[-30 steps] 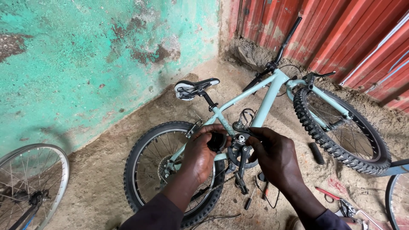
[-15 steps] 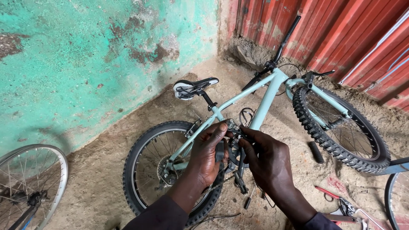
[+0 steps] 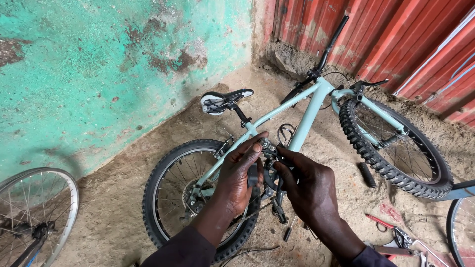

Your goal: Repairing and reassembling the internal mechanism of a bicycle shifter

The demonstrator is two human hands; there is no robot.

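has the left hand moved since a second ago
Yes. The left hand has shifted right and slightly up along the pale blue bike frame, closing toward the right hand on the small black part.

Workshop corner, dirt floor (image 3: 123, 198)

Pale-blue bicycle (image 3: 311, 106) lying down, peeling turquoise wall (image 3: 99, 64), red-handled pliers (image 3: 391, 232), spare spoked wheel (image 3: 34, 217).

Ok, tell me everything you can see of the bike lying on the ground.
The bike has a pale green frame, and it lies on its side on sandy ground by a green wall. It has a black-and-white saddle, black handlebar and knobby tyres, with the front wheel toward the red metal sheeting. Both hands, left and right, work at a dark part near the cranks.
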